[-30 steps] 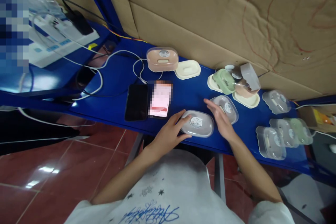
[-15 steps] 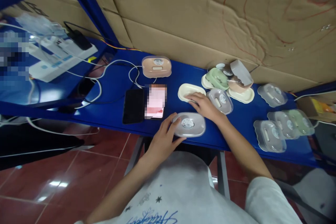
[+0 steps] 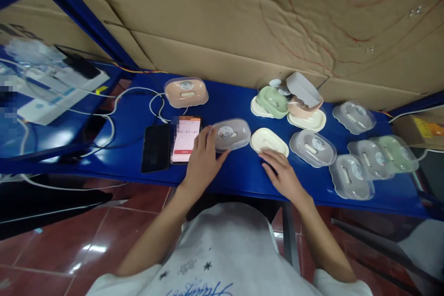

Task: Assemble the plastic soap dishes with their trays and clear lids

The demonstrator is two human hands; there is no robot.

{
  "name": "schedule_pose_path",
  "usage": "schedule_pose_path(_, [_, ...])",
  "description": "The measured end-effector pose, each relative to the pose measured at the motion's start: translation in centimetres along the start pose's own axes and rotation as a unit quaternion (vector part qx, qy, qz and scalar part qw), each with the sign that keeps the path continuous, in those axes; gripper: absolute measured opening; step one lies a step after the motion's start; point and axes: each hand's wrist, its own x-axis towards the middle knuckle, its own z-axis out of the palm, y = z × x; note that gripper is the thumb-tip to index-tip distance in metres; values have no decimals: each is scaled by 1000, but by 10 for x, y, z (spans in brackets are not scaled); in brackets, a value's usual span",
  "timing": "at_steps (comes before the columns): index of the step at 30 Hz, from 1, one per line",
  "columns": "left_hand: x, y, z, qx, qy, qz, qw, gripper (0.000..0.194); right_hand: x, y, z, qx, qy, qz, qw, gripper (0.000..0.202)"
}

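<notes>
My left hand (image 3: 204,155) is closed around the left end of a grey soap box (image 3: 239,138) with a clear lid and a round label. Its thumb lies along the near edge. Just right of that box is a cream oval tray (image 3: 268,138), tilted slightly on the table. My right hand (image 3: 280,171) reaches over the tray's near rim with fingertips touching it, thumb and fingers apart. Another lidded grey soap box (image 3: 317,155) sits right of the tray.
Behind are a green box (image 3: 274,101), a peach box (image 3: 310,105) and a cream tray (image 3: 308,120). More lidded boxes (image 3: 352,182) stand right. Left are a lit phone (image 3: 187,141), a black phone (image 3: 155,148), a peach box (image 3: 185,95), cables and a power strip (image 3: 52,101).
The grey box under my left hand has moved away from the table's front edge. The cream tray and the other grey box have shifted right, with my right hand now at the tray's near rim.
</notes>
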Motion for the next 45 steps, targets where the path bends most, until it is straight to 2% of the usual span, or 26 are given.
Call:
schedule_pose_path(3, [38, 1, 11, 12, -1, -25, 1000, 74, -9, -7, 2, 18, -29, -41, 999, 49])
schedule_pose_path(6, [51, 15, 12, -9, 10, 16, 1000, 66, -15, -9, -11, 9, -25, -62, 998, 56])
schedule_pose_path(8, [40, 28, 9, -44, -30, 92, 994, 51, -17, -6, -26, -16, 33, -34, 999, 59])
schedule_pose_path(10, [17, 36, 6, -74, -114, 173, 975, 39, -16, 1, -39, -41, 84, 0, 996, 60])
schedule_pose_path(11, [4, 37, 5, -77, -146, 192, 967, 36, -12, 5, -44, -54, 91, 9, 994, 60])
schedule_pose_path(13, [-18, 34, 4, -75, -171, 198, 962, 34, 3, 12, -46, -83, 74, 7, 994, 61])
schedule_pose_path(16, [-37, 22, 0, -67, -156, 182, 969, 28, 42, 22, -36, -157, 48, 8, 986, 60])
schedule_pose_path(20, [-44, 8, -8, -67, -116, 160, 978, 24, 101, 41, -18, -257, 70, 59, 962, 59])
schedule_pose_path(22, [-47, 4, -11, -74, -104, 159, 979, 28, 120, 49, -14, -283, 71, 86, 953, 56])
schedule_pose_path(24, [-49, 1, -12, -83, -103, 158, 978, 32, 127, 54, -15, -285, 75, 99, 950, 50])
schedule_pose_path(27, [-50, -2, -13, -96, -106, 150, 978, 44, 117, 50, -22, -240, 100, 83, 962, 42])
schedule_pose_path(30, [-48, -5, -13, -101, -102, 134, 981, 61, 86, 27, -26, -181, 108, 46, 976, 39])
schedule_pose_path(32, [-45, -6, -14, -99, -95, 126, 983, 71, 61, 6, -21, -166, 92, 14, 982, 38])
schedule_pose_path(35, [-40, -7, -15, -85, -75, 131, 985, 80, 26, -23, -5, -166, 33, -30, 985, 41])
schedule_pose_path(39, [-35, -8, -14, -68, -78, 165, 981, 74, 5, -45, 13, -160, -47, -53, 985, 52])
schedule_pose_path(45, [-35, -12, -13, -65, -98, 189, 975, 50, 9, -47, 20, -173, -94, -99, 975, 56])
